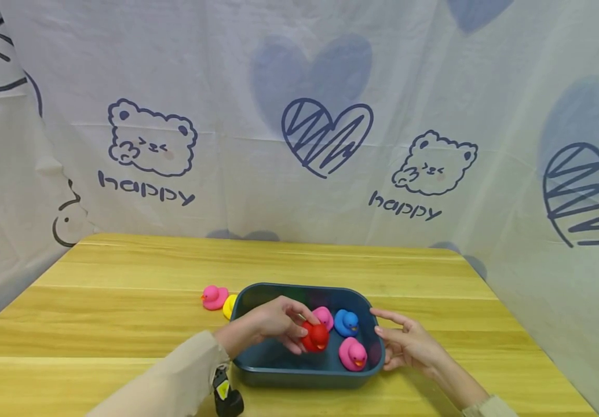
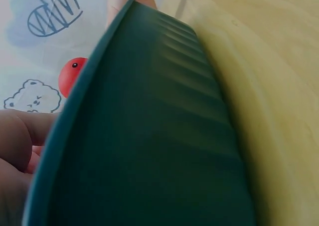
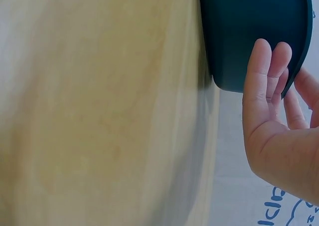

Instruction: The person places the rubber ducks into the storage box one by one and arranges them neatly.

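Observation:
My left hand (image 1: 284,321) reaches over the near-left part of a dark teal plastic bin (image 1: 299,379) and holds a red rubber duck (image 1: 316,337) inside it. In the left wrist view, part of the red duck (image 2: 70,76) shows past the bin's rim. A pink duck (image 1: 323,318) is partly hidden behind that hand; a blue duck (image 1: 347,323) and another pink duck (image 1: 353,354) sit in the bin's right half. My right hand (image 1: 409,346) rests its loosely extended fingers against the bin's right end, seen on the outer wall in the right wrist view.
Left of the bin, a pink duck (image 1: 215,297) stands on the wooden table (image 1: 122,324). A yellow duck (image 1: 229,306) beside it is partly covered by the bin's rim. A white curtain (image 1: 237,87) with printed bears and hearts hangs behind the table.

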`<act>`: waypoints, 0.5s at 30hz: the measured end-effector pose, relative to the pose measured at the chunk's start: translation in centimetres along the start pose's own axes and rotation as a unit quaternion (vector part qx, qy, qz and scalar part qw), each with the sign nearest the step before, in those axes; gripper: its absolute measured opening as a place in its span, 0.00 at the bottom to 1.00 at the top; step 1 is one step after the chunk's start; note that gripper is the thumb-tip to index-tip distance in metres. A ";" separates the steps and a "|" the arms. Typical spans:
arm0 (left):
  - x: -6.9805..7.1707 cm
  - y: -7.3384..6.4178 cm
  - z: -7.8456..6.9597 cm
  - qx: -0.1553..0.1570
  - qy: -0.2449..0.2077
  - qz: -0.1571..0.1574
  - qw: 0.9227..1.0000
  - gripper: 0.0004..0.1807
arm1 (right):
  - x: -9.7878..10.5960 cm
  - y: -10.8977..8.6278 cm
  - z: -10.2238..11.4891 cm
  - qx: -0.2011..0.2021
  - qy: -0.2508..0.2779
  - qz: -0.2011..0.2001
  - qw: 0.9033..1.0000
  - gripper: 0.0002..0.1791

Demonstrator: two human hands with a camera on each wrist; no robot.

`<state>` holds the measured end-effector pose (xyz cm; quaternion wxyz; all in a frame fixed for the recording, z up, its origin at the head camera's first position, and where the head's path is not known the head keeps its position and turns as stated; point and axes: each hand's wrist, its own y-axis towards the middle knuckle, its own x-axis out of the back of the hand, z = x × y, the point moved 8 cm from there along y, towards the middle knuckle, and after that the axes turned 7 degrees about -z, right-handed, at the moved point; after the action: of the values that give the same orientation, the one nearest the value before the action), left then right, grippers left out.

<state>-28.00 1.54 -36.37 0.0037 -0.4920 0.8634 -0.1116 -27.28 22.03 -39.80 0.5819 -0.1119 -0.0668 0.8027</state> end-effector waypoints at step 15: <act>-0.9 1.2 1.6 0.022 0.062 -0.024 0.998 0.08 | 0.0 -0.1 0.0 -0.002 -0.003 -0.002 1.000 0.30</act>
<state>-28.41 2.62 -38.25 -0.0421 -0.5046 0.8471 -0.1613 -27.21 22.03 -39.77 0.5834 -0.1107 -0.0705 0.8015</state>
